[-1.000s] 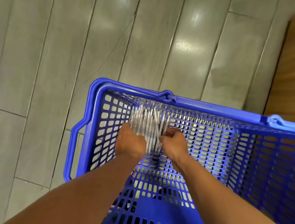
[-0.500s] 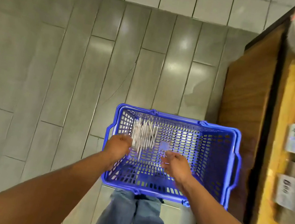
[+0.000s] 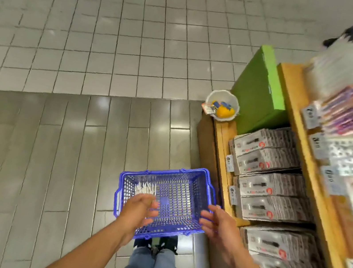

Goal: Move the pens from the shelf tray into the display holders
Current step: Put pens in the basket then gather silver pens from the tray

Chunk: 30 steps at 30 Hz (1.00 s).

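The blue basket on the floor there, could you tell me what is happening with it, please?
A person stands over the blue basket, which sits on the floor beside a wooden shelf of packaged goods. A bundle of pens lies in the basket's left part. Both hands hover above it with relaxed fingers: the left hand just over the pens, the right hand near the basket's right rim. Neither hand holds anything, and no pens have reached a display holder in view.

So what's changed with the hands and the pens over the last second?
Both hands let go of the pens and drew back out of the blue basket; the left hand and right hand now hover open above it. The pens stay bundled at the basket's left end.
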Each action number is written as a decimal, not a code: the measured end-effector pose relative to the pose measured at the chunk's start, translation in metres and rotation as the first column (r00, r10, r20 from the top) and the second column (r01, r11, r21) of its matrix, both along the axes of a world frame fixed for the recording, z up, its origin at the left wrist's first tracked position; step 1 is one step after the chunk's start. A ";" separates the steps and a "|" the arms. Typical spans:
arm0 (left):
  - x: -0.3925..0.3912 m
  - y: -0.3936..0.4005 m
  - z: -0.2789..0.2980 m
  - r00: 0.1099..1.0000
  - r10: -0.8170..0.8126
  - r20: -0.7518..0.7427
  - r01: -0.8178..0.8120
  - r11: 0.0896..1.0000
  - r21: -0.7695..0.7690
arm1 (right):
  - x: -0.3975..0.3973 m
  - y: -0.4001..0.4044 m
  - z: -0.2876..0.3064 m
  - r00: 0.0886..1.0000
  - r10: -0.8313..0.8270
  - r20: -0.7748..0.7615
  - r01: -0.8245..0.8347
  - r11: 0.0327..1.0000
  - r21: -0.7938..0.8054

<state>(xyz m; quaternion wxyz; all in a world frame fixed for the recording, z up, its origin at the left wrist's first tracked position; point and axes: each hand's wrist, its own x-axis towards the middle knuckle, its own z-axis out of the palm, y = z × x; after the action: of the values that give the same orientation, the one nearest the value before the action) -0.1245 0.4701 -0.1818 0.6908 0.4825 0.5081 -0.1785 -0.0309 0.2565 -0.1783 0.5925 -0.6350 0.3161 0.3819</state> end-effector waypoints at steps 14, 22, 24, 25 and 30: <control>0.098 -0.196 0.131 0.844 -0.390 0.369 0.475 0.862 -0.175 | -0.077 -0.223 0.180 0.735 -0.603 0.311 0.601 0.791 0.114; 0.102 -0.366 0.164 0.615 -0.651 0.445 0.756 0.647 -0.098 | -0.130 -0.362 0.164 0.678 -0.629 0.381 0.685 0.728 -0.015; 0.096 -0.400 0.172 0.571 -0.698 0.432 0.796 0.599 -0.086 | -0.136 -0.392 0.153 0.707 -0.574 0.413 0.667 0.735 -0.120; 0.092 -0.416 0.174 0.553 -0.716 0.426 0.812 0.578 -0.082 | -0.138 -0.406 0.145 0.754 -0.491 0.435 0.621 0.750 -0.229; 0.089 -0.470 0.179 0.431 -0.816 0.385 0.889 0.458 -0.024 | -0.136 -0.446 0.106 0.950 -0.003 0.312 0.207 0.755 -0.623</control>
<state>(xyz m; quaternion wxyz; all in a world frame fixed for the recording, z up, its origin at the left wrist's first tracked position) -0.0352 0.0003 -0.0024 0.6245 0.6143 0.0491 -0.4798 -0.1669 -0.1895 -0.0723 0.3969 -0.8305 0.3730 0.1168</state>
